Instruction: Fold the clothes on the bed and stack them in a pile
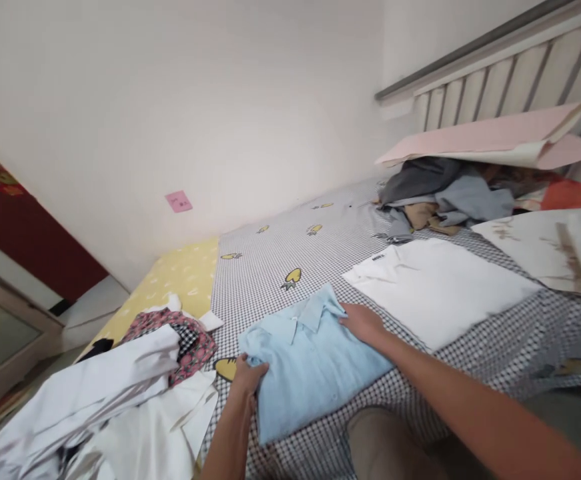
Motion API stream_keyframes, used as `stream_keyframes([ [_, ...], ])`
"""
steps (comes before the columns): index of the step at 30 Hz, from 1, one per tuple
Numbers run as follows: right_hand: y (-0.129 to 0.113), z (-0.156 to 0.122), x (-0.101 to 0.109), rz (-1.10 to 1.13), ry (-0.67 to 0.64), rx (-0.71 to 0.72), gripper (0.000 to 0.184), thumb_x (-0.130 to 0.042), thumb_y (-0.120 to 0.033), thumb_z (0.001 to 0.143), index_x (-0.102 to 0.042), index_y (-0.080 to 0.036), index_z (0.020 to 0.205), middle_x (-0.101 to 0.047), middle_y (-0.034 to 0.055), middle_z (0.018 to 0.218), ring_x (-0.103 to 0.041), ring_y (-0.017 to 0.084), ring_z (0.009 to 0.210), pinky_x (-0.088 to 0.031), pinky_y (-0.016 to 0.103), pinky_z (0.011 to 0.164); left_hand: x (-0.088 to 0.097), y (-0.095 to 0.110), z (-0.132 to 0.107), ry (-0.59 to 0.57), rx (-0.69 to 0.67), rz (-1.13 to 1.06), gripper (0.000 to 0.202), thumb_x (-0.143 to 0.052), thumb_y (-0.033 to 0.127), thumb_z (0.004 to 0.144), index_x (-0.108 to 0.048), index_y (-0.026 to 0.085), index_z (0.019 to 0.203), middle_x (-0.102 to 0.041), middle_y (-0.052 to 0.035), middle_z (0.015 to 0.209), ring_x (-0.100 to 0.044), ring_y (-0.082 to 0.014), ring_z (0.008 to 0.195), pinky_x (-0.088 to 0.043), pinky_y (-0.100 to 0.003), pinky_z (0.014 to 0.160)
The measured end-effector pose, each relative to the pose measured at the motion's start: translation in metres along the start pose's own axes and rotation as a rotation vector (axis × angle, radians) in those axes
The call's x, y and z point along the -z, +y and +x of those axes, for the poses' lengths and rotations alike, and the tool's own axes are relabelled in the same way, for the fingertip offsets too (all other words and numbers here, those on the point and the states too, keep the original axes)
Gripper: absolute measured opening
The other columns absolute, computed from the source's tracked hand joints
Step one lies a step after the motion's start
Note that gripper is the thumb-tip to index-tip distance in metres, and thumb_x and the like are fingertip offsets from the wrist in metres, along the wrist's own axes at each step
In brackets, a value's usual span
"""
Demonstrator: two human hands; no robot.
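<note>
A light blue collared shirt lies folded into a rectangle on the checked bedsheet, its collar toward the wall. My left hand grips the shirt's left edge near the collar, thumb on top and the other fingers partly hidden. At the upper right corner, my right hand is closed on the edge beside the collar, fingertips tucked out of sight. Just right of it rests a folded white shirt with a dark label at its neck.
White garments and a pink patterned cloth are heaped at the left. Grey clothes lie under a pink board by the slatted headboard. A white printed cloth sits at the right. My knee is close below.
</note>
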State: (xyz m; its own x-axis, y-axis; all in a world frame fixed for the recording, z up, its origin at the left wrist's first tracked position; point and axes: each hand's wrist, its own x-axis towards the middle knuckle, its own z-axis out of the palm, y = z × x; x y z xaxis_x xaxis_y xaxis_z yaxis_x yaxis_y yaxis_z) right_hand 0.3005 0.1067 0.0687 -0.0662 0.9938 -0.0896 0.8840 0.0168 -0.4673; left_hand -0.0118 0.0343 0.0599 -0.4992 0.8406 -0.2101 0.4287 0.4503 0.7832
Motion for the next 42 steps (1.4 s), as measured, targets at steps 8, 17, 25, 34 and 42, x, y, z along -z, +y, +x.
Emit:
stream_keyframes([
  [8,-0.007,-0.007,0.041,-0.027,0.135,0.004,0.029,-0.053,-0.038,0.095,-0.071,-0.031,0.117,-0.076,0.0065,0.115,-0.069,0.025,0.107,-0.046,0.03,0.076,-0.007,0.033,-0.01,-0.153,0.223,-0.543,0.043,-0.073,0.011,0.066,-0.058,0.03,0.102,-0.066,0.0056,0.056,-0.07,-0.0217,0.057,-0.059,-0.036,0.064],
  [17,0.04,-0.004,0.161,-0.127,0.325,0.008,0.029,-0.049,-0.036,0.097,-0.069,-0.033,0.117,-0.074,0.0048,0.118,-0.066,0.025,0.111,-0.045,0.03,0.079,-0.057,0.152,-0.047,-0.137,0.003,-0.659,0.037,-0.068,0.01,0.066,-0.058,0.028,0.096,-0.065,0.0074,0.062,-0.063,-0.0152,0.052,-0.057,-0.03,0.061],
  [25,0.124,0.0,0.258,-0.275,0.478,-0.168,0.037,-0.046,-0.03,0.098,-0.066,-0.027,0.128,-0.07,0.0118,0.125,-0.063,0.031,0.115,-0.046,0.037,0.087,-0.168,0.231,-0.092,-0.212,-0.167,-0.766,0.036,-0.063,0.014,0.068,-0.055,0.024,0.102,-0.056,0.0075,0.068,-0.053,-0.0093,0.058,-0.046,-0.021,0.061],
  [34,0.19,0.014,0.255,-0.352,0.475,-0.315,0.044,-0.039,-0.022,0.097,-0.066,-0.032,0.13,-0.071,0.0064,0.127,-0.064,0.027,0.114,-0.046,0.035,0.087,-0.257,0.229,-0.108,-0.274,-0.233,-0.692,0.029,-0.062,0.025,0.076,-0.058,0.021,0.104,-0.04,0.0102,0.063,-0.038,-0.0078,0.052,-0.038,-0.02,0.055],
  [42,0.22,0.038,0.228,-0.381,0.411,-0.375,0.036,-0.05,-0.028,0.098,-0.065,-0.03,0.13,-0.071,0.0112,0.124,-0.064,0.028,0.115,-0.044,0.041,0.095,-0.283,0.199,-0.099,-0.429,-0.085,-0.552,0.043,-0.062,0.022,0.084,-0.05,0.021,0.125,-0.053,0.0056,0.074,-0.051,-0.0094,0.059,-0.045,-0.021,0.058],
])
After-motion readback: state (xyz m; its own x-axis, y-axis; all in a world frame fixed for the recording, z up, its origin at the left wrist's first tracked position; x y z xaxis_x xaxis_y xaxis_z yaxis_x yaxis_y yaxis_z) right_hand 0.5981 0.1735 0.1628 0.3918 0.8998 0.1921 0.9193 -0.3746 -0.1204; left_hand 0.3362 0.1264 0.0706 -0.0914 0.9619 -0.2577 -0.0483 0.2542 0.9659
